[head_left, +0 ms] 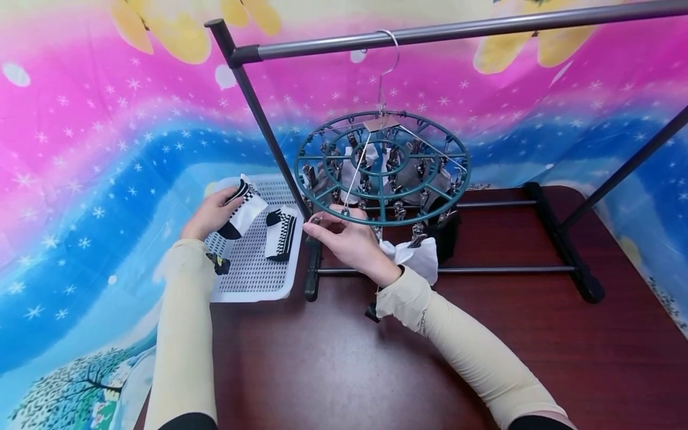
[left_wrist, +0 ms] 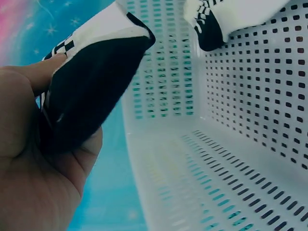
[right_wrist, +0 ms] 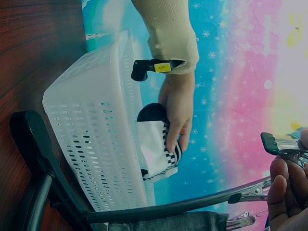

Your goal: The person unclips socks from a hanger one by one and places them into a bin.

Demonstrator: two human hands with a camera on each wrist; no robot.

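Observation:
A white sock with black toe and checkered cuff [head_left: 249, 213] is held over the basket by my left hand [head_left: 206, 214], thumb on the cuff. In the left wrist view its black part [left_wrist: 96, 91] faces the camera. My right hand [head_left: 352, 243] is at the left rim of a round green drying hanger [head_left: 383, 200]. Between its thumb and fingers it pinches a metal clothes peg [right_wrist: 288, 149], which shows dark green tips in the right wrist view. Another checkered sock [head_left: 280, 236] lies in the white perforated basket [head_left: 252, 295].
The hanger hangs by its hook [head_left: 396, 51] from a dark metal rail [head_left: 322, 43]. Grey and white pieces of cloth [head_left: 421, 258] are clipped below it. The rack's foot [head_left: 312, 275] stands beside the basket on a reddish-brown table [head_left: 322, 358]. A patterned cloth [head_left: 80, 149] covers the wall.

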